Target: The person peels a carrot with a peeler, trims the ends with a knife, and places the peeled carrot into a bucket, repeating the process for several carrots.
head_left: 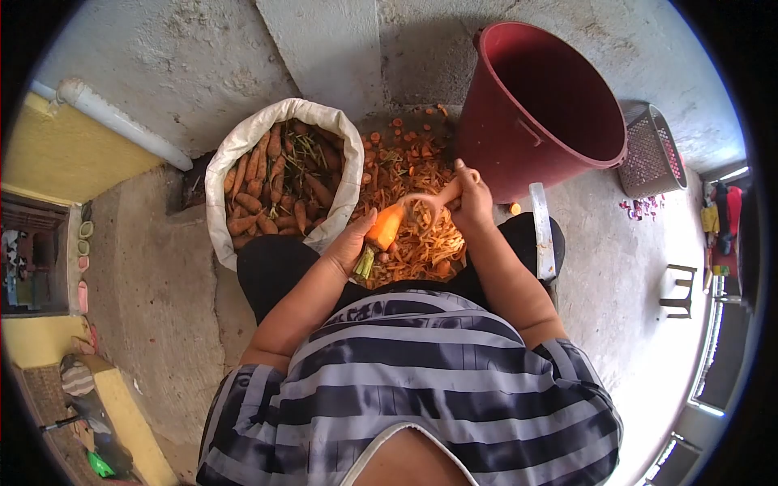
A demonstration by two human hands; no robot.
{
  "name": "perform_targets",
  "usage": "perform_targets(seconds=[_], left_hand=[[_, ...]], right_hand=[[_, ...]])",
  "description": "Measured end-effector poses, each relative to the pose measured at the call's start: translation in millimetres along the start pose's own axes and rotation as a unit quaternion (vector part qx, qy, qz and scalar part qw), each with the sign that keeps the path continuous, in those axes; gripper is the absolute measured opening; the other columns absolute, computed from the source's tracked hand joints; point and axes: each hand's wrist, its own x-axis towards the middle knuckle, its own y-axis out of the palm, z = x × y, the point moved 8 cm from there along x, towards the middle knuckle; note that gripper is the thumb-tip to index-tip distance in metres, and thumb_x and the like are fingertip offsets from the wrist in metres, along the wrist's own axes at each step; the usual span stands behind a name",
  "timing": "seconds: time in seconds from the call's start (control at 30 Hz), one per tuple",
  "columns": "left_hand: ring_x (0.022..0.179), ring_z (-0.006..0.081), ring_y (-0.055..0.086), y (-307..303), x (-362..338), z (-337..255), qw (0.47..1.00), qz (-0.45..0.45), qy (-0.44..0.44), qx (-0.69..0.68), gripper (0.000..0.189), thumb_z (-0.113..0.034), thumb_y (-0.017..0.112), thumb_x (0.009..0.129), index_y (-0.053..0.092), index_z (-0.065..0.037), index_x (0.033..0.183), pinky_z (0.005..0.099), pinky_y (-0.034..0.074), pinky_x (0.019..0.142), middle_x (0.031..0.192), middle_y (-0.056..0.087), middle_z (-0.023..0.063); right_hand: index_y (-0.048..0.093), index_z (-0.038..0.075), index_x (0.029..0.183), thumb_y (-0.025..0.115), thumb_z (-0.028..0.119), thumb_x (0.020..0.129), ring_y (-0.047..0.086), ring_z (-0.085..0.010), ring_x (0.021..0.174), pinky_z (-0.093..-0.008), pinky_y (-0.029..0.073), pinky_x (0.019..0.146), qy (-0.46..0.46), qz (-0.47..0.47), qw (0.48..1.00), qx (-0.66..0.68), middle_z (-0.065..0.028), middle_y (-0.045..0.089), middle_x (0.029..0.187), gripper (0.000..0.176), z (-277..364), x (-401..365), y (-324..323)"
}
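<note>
My left hand (352,243) is closed round the stem end of a peeled, bright orange carrot (386,227), its green stalk stub poking out below. In my right hand (475,201) is a pale-handled peeler (447,193), fingers wrapped round the handle. The peeler's head is close to the carrot's far end; whether it touches cannot be made out. Below both hands, a heap of orange peelings (425,243) spreads between my knees, with cut carrot ends strewn toward the wall.
A white sack (350,154) of unpeeled carrots (275,174) stands at left. The tall red bin (506,121) is at front right, beside a grey perforated basket (648,154). A long pale blade-like object (542,231) lies by my right knee. Behind them rises a concrete wall (332,40).
</note>
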Motion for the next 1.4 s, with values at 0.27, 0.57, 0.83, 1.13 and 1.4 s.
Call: perform_targets(seconds=[0.27,0.57,0.83,1.13,1.4], left_hand=[[0.069,0.0177,0.057,3.8,-3.1,6.3,0.999,0.019,-0.016,0.021,0.054,-0.045,0.054,0.083,0.045,-0.001,0.114,0.025,0.047,0.052,0.087,0.055,0.0124],[0.081,0.0207,0.059,23.7,-4.5,-2.1,0.997,0.08,0.0,-0.015,0.059,-0.04,0.059,0.08,0.039,-0.006,0.124,0.0269,0.049,0.056,0.102,0.056,0.0153],[0.088,0.015,0.056,29.4,6.9,-2.2,0.997,0.046,0.009,0.064,0.053,-0.022,0.066,0.074,0.047,-0.002,0.119,0.0259,0.047,0.073,0.101,0.057,0.006],[0.087,0.0104,0.055,42.8,10.8,-38.6,0.927,-0.006,0.239,0.29,0.045,-0.005,0.07,0.07,0.052,0.004,0.11,0.0227,0.045,0.078,0.098,0.058,0.0051],[0.09,0.0101,0.054,44.8,9.3,-39.2,0.831,-0.011,0.309,0.462,0.045,-0.003,0.069,0.071,0.049,0.003,0.112,0.0239,0.044,0.08,0.098,0.056,0.0038]], right_hand=[[0.046,0.009,0.072,0.06,0.029,0.084,0.04,-0.0123,0.04,-0.0253,0.033,0.037,-0.061,-0.023,0.995,-0.074,-0.0032,0.044,0.055,0.027,15.4,37.6,-11.8],[0.058,-0.001,0.082,0.057,0.003,0.079,0.058,-0.0197,0.064,-0.0292,0.046,0.058,-0.323,0.109,0.815,-0.468,-0.0084,0.058,0.073,0.004,25.2,-41.0,25.5],[0.059,0.002,0.097,0.071,0.01,0.065,0.057,-0.0307,0.094,-0.0337,0.047,0.081,-0.292,0.336,0.666,-0.599,-0.0159,0.055,0.11,0.035,37.0,-127.6,60.3],[0.049,0.003,0.11,0.073,0.031,0.066,0.054,-0.0345,0.097,-0.0417,0.044,0.08,-0.093,-0.169,0.57,-0.799,-0.0199,0.054,0.105,0.057,115.0,-133.4,-104.4],[0.051,-0.003,0.102,0.073,0.022,0.066,0.06,-0.0242,0.07,-0.0326,0.046,0.06,-0.123,-0.048,0.738,-0.662,-0.0133,0.06,0.077,0.049,108.0,-104.7,-112.5]])
